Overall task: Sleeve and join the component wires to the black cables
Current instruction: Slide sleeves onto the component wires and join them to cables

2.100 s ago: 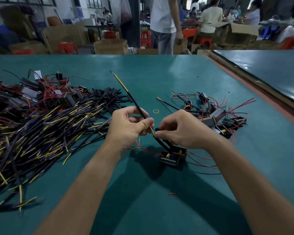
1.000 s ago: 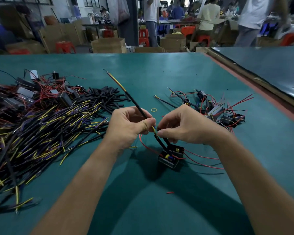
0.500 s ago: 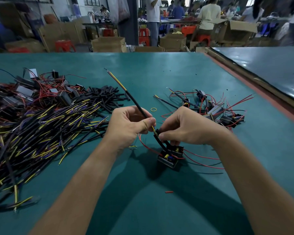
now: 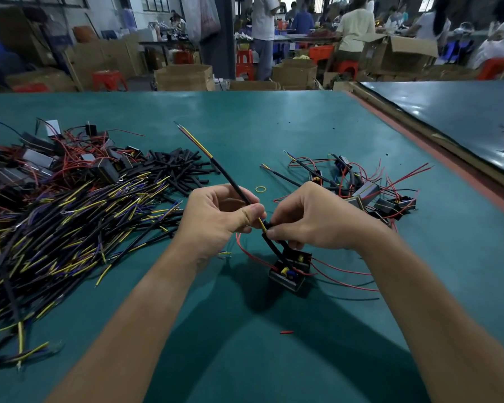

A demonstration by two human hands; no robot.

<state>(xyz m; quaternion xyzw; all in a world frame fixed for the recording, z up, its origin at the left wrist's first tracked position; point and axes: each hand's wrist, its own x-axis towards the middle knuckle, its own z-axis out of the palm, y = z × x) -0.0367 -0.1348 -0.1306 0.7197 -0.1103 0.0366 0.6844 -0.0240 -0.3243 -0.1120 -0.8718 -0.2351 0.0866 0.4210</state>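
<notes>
My left hand pinches a black cable that slants up and away to the left, its yellow and dark cores bared at the far end. My right hand pinches a short black sleeve where the cable's yellow core meets the component's wire. The sleeve curves down to a small black component with red leads, which rests on the green table just below my hands.
A big heap of black cables with yellow and purple cores fills the left. Cut black sleeves and more components lie behind it. Joined components sit at right. A yellow rubber band lies beyond my hands. People work beyond the table.
My hands have stayed together on the cable and sleeve, with only small finger shifts at the joint. The component below has barely moved.
</notes>
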